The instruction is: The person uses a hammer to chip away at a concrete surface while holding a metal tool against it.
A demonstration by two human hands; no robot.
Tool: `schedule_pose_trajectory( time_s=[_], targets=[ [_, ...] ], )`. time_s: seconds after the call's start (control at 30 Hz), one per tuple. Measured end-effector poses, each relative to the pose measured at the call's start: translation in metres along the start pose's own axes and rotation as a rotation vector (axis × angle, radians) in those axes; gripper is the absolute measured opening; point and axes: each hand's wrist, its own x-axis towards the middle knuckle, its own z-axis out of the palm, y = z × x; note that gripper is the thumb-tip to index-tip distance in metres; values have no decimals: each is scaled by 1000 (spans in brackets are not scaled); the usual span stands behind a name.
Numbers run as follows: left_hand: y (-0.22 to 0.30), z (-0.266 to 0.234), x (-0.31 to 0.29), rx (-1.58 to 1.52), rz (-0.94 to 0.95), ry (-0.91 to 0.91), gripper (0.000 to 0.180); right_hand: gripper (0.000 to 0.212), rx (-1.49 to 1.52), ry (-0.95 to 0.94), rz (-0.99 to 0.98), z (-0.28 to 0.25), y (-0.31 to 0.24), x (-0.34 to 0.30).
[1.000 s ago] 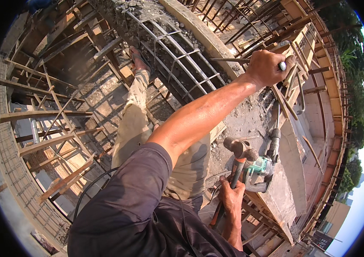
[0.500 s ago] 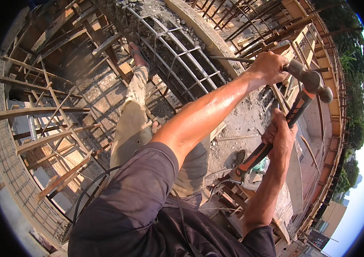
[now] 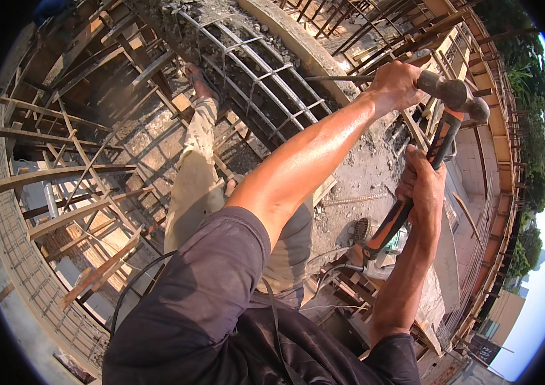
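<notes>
My left hand (image 3: 397, 86) is closed around a long, thin steel chisel (image 3: 340, 78). Its slim end points left, over the edge of the concrete beside the rebar cage (image 3: 269, 74). A blunt end shows above my knuckles. My right hand (image 3: 423, 183) grips the hammer's (image 3: 455, 93) black and orange handle about midway. The hammer's steel head is close by my left hand, on its right side, overlapping it in this view; whether it touches the chisel is hard to tell.
Timber framing (image 3: 67, 170) surrounds a deep opening at left. Broken concrete (image 3: 362, 167) and a short rebar piece (image 3: 356, 199) lie below my left arm. A green-and-grey power tool (image 3: 385, 256) rests under my right forearm. A black cable (image 3: 134, 292) runs by my body.
Both hands, with the chisel and hammer, appear slightly higher and farther left in the picture, while the background has also shifted a little. Both grips stay the same.
</notes>
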Motion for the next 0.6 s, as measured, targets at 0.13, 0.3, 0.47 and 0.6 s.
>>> schedule_pose_trajectory(
  time_s=[0.13,0.3,0.47,0.6],
  targets=[
    [-6,5,2,297,-143,-110,28,33,-223,-129,190,9,5,-27],
    [1,-4,6,165,-251,-73,17,34,147,119,-256,-24,-60,-37],
    [0,-1,9,136,-228,-17,19,37,269,103,-154,-14,-21,16],
    [-7,-11,14,158,-245,-113,24,35,-57,-69,150,-13,21,1]
  ],
)
